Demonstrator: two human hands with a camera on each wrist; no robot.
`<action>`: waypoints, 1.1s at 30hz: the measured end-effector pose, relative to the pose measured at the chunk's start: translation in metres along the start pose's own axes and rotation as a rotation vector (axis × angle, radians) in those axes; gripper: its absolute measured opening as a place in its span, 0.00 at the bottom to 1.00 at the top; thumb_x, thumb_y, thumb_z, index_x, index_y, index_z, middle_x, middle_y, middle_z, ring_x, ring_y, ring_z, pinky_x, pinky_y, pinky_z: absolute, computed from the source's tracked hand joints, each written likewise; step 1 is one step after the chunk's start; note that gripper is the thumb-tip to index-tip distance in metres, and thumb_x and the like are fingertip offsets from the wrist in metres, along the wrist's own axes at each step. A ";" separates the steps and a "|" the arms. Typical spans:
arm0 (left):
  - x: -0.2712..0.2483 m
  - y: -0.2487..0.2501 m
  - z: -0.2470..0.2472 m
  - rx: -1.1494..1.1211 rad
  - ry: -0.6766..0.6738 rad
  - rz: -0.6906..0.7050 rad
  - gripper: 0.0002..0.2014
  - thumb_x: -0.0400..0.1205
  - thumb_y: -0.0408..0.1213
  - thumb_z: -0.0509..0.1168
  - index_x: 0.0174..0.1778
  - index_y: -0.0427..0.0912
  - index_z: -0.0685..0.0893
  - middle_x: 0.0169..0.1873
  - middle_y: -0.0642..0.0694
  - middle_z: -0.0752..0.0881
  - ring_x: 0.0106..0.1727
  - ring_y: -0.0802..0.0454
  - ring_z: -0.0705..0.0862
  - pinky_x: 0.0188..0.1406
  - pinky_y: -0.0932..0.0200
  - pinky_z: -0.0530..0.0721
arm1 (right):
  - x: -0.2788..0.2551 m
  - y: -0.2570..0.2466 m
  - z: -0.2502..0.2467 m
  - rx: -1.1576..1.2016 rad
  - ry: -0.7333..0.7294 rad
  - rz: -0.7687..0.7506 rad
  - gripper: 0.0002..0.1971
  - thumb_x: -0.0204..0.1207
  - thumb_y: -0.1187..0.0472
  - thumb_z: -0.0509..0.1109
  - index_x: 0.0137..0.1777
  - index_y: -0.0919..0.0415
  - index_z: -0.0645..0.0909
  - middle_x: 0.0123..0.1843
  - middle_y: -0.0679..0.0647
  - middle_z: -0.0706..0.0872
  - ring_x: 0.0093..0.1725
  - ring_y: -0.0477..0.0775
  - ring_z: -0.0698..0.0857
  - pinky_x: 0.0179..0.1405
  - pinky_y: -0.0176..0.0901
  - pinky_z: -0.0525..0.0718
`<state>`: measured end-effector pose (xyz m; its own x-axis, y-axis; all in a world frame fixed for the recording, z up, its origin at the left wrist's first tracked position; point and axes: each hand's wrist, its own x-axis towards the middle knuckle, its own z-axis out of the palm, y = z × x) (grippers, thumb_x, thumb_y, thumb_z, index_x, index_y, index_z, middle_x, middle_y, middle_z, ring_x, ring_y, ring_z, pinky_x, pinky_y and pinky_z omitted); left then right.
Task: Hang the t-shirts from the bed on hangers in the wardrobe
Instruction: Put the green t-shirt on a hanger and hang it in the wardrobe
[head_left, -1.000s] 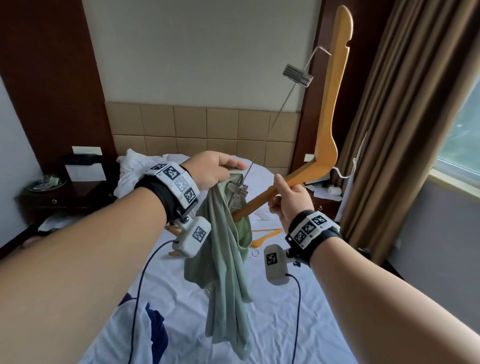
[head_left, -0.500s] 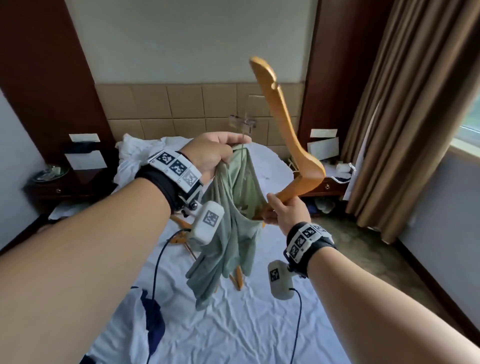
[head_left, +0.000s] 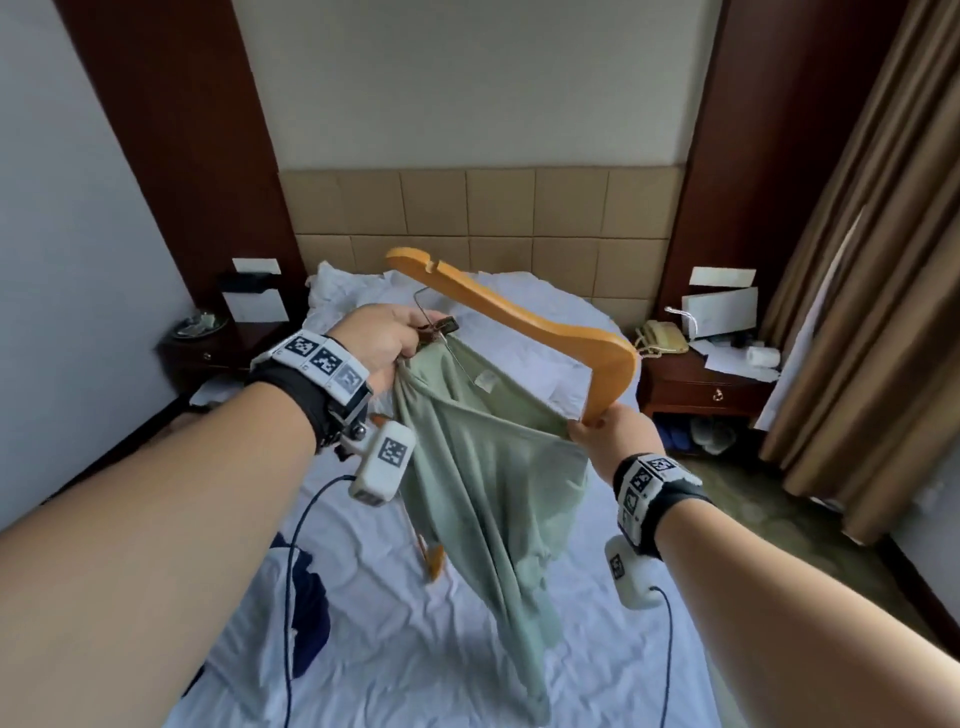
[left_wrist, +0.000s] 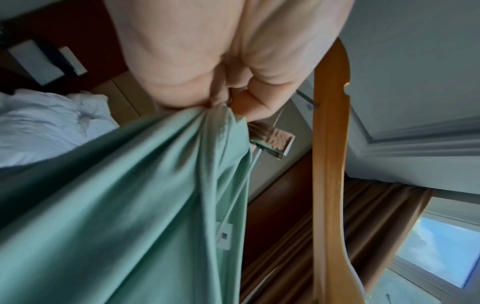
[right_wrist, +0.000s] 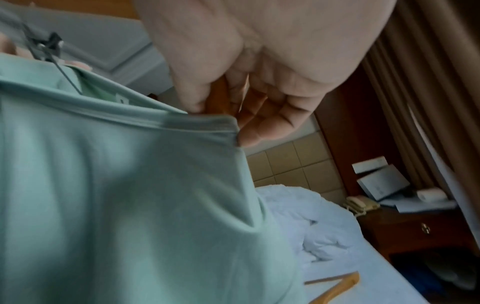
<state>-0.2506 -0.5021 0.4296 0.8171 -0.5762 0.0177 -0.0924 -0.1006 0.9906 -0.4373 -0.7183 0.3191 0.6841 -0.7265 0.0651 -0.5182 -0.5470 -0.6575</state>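
Observation:
A pale green t-shirt (head_left: 483, 467) hangs between my hands above the white bed (head_left: 395, 649). My left hand (head_left: 384, 340) grips a bunch of its collar (left_wrist: 182, 131), with a metal clip (left_wrist: 272, 142) of the hanger beside the fingers. My right hand (head_left: 605, 434) holds the lower end of a wooden hanger (head_left: 519, 312) where it enters the stretched neck opening (right_wrist: 145, 111). The hanger's other arm (left_wrist: 330, 164) sticks up and left, outside the shirt. The wardrobe is out of sight.
Another wooden hanger (head_left: 434, 558) lies on the sheet under the shirt, and a dark blue garment (head_left: 306, 608) lies at the bed's left. Nightstands (head_left: 701, 387) flank the bed; the right one carries a phone. Brown curtains (head_left: 872, 291) hang at the right.
The hanger has swung down from pointing up at the right to lying nearly level across the shirt's neck. My hands have moved apart, stretching the collar open.

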 end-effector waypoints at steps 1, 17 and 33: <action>0.000 -0.004 -0.006 0.024 0.017 -0.014 0.30 0.72 0.07 0.46 0.46 0.37 0.90 0.49 0.39 0.91 0.57 0.42 0.87 0.61 0.50 0.85 | 0.003 0.001 -0.004 -0.016 0.005 -0.017 0.13 0.79 0.49 0.73 0.38 0.56 0.81 0.32 0.52 0.84 0.37 0.60 0.84 0.32 0.46 0.75; -0.017 0.000 -0.092 1.091 0.280 0.135 0.14 0.81 0.41 0.67 0.33 0.36 0.83 0.31 0.39 0.86 0.38 0.40 0.85 0.36 0.53 0.79 | 0.003 -0.041 -0.026 -0.225 -0.010 -0.124 0.10 0.78 0.53 0.69 0.40 0.57 0.76 0.36 0.56 0.84 0.38 0.62 0.85 0.38 0.48 0.82; -0.002 -0.008 -0.161 -0.280 0.113 -0.426 0.12 0.87 0.31 0.54 0.43 0.40 0.82 0.37 0.42 0.86 0.40 0.44 0.86 0.44 0.45 0.86 | -0.019 -0.097 0.004 -0.400 0.082 -0.081 0.06 0.78 0.54 0.66 0.48 0.54 0.77 0.42 0.53 0.86 0.40 0.59 0.84 0.39 0.47 0.79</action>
<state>-0.1593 -0.3693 0.4432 0.8071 -0.4387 -0.3952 0.4043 -0.0773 0.9113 -0.3977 -0.6499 0.3782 0.6964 -0.6960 0.1748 -0.6339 -0.7108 -0.3049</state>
